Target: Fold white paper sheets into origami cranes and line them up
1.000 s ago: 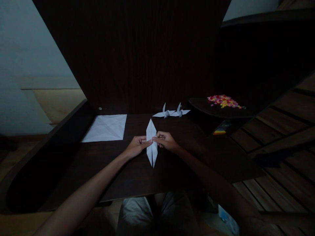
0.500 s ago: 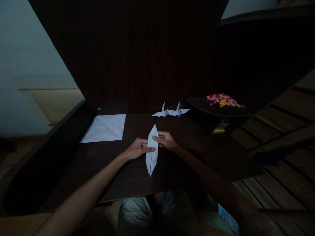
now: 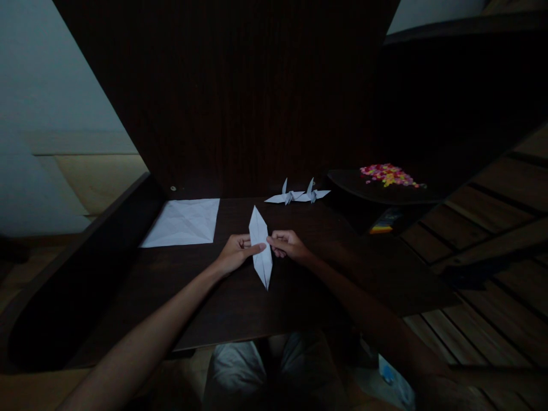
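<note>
A colourful heap (image 3: 389, 174) lies on a shelf (image 3: 354, 184)

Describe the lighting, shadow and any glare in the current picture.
Head view: dim overall, the desk and back panel very dark; head view: the folded paper and flat sheet stand out pale, without obvious glare; head view: the right forearm darker than the left forearm.

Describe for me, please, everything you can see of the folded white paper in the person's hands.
The folded white paper is long and narrow, pointed at both ends, with straight sides between. Thin lines, creases or slits, run lengthwise toward its tips. Its far tip leans slightly to the left; its near tip points toward the person. The left hand lays its thumb across the middle; the right hand's thumb meets the right edge. It is over the dark desk; whether it touches the surface is unclear.
</note>
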The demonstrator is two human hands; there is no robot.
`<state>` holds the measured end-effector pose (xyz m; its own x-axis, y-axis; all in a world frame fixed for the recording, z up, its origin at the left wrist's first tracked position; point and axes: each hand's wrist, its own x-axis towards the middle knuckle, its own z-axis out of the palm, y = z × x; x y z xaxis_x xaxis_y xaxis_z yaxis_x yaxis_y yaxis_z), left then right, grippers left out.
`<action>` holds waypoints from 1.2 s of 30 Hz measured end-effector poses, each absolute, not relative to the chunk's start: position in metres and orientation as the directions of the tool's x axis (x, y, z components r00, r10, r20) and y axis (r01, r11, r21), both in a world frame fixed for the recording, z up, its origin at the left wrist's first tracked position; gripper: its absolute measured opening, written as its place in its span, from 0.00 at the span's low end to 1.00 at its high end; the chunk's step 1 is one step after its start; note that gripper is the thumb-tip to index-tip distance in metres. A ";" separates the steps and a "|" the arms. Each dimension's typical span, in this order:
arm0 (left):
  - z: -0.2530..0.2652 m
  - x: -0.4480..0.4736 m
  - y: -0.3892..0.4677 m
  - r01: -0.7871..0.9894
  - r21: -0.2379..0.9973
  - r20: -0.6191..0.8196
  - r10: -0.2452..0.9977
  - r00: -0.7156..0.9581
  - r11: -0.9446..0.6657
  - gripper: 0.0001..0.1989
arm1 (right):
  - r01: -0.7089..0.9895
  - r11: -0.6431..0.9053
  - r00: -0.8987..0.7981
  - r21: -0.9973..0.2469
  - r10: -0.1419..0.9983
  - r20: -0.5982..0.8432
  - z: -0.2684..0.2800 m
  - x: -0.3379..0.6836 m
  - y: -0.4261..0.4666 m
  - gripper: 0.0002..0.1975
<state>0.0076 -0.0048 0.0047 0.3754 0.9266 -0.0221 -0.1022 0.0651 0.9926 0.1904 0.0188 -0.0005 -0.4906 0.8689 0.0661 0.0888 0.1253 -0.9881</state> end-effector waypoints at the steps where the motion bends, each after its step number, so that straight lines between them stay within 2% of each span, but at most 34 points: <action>1: 0.004 0.007 -0.004 -0.120 0.991 -0.014 0.945 0.326 0.056 0.17 | 0.117 0.130 -0.515 -0.985 0.855 0.052 0.000 0.190 0.017 0.21; 6: 0.003 0.006 -0.001 -0.151 0.987 -0.022 0.980 0.198 0.053 0.17 | 0.175 0.145 -0.574 -0.974 0.818 0.018 0.000 0.189 0.014 0.17; 22: 0.004 0.006 0.002 -0.177 0.981 -0.047 0.987 0.157 0.075 0.15 | 0.169 0.158 -0.590 -0.973 0.807 0.028 -0.001 0.191 0.015 0.15; 31: 0.000 0.004 0.004 -0.135 0.985 -0.076 0.975 0.211 0.106 0.16 | 0.056 0.133 -0.498 -0.990 0.863 0.087 -0.008 0.187 0.020 0.13; 36: 0.000 0.006 0.001 -0.094 0.979 -0.140 0.933 0.333 0.180 0.15 | -0.029 0.082 -0.492 -0.996 0.867 0.085 -0.012 0.185 0.023 0.20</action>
